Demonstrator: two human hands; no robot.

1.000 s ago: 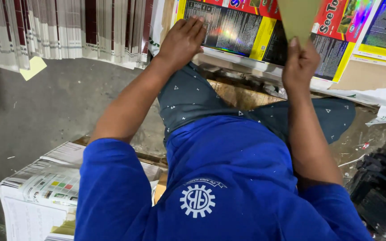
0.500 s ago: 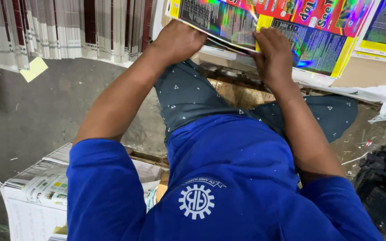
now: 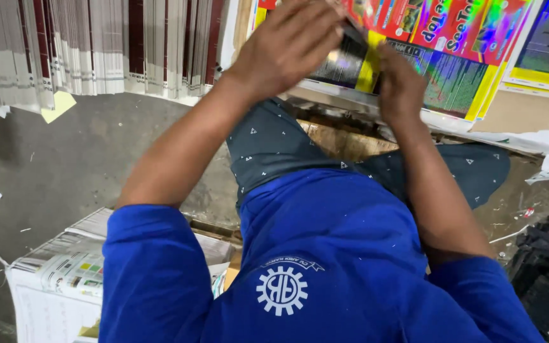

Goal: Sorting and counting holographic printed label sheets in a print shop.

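Both my hands are stretched out over my knees at a glossy printed sheet (image 3: 351, 60) with black, yellow and rainbow panels. My left hand (image 3: 287, 44) lies over its left part, fingers curled round the top edge. My right hand (image 3: 400, 82) pinches the sheet from the right side. The sheet is lifted and tilted above a stack of similar colourful sheets (image 3: 465, 57) in front of me. My blue shirt and dark patterned shorts fill the lower middle of the view.
Rows of upright grey and maroon paper bundles (image 3: 96, 44) stand at the top left. A pile of newspapers (image 3: 52, 279) lies at the bottom left on the grey concrete floor (image 3: 65, 165). A wooden board (image 3: 344, 140) shows between my knees. Dark clutter (image 3: 548, 273) is at the right.
A second ago my right hand held up a plain tan card and my left rested on the stack. Now both hands grip a printed sheet, and the view has moved closer.
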